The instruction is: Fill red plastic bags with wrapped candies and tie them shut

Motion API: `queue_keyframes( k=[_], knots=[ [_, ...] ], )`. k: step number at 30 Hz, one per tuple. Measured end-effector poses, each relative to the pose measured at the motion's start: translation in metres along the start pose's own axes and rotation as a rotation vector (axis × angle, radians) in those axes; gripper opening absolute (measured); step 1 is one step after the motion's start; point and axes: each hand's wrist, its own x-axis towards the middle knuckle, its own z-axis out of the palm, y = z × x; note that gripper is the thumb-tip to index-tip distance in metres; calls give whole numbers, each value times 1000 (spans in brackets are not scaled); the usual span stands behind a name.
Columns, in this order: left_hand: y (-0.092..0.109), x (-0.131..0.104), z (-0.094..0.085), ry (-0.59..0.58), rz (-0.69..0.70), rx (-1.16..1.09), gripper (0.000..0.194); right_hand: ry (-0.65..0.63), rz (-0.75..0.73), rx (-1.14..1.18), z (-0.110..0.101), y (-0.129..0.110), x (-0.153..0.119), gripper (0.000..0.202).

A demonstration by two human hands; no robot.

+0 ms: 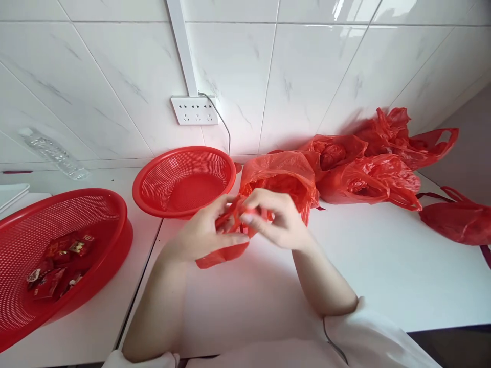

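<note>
A small red bag is held up between my two hands over the white table. My left hand is closed around its side, thumb across the front. The fingers of my right hand pinch at its top edge, and both hands are slightly blurred. My fingers hide much of the bag, so its contents cannot be seen. Just behind my right hand stands a red plastic carrier bag with its mouth open towards me.
A large red plastic basket at left holds several small red wrapped packets. Behind my left hand is another red basket. More red plastic bags stand along the wall. A clear bottle lies at back left, below a socket panel.
</note>
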Motion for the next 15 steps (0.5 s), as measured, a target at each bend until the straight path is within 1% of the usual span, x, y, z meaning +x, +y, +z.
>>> queue_keyframes(
  k=[1,2,4,6,8,10,11,13,15],
  knots=[
    [2,0,6,-14,14,50,43,-80,-115,-62,3,-4,-1,10],
    [3,0,11,-5,35,84,40,-131,-210,-129,6,-8,-1,9],
    [3,0,15,19,74,120,44,-156,-320,-233,9,-11,-2,8],
    [2,-2,15,14,106,107,55,-120,-355,-269,10,-11,-1,10],
    [2,-4,13,-21,130,42,64,-23,-370,-280,9,-11,0,11],
    [2,-4,11,-80,154,-29,67,54,-368,-306,9,-11,1,11],
    [2,-4,11,-105,165,-52,68,67,-367,-321,10,-11,1,11],
    [3,-3,10,-111,179,-46,73,31,-375,-332,11,-10,0,10],
    [5,-3,11,-82,186,-8,83,-35,-393,-281,15,-8,-3,9]
  ],
)
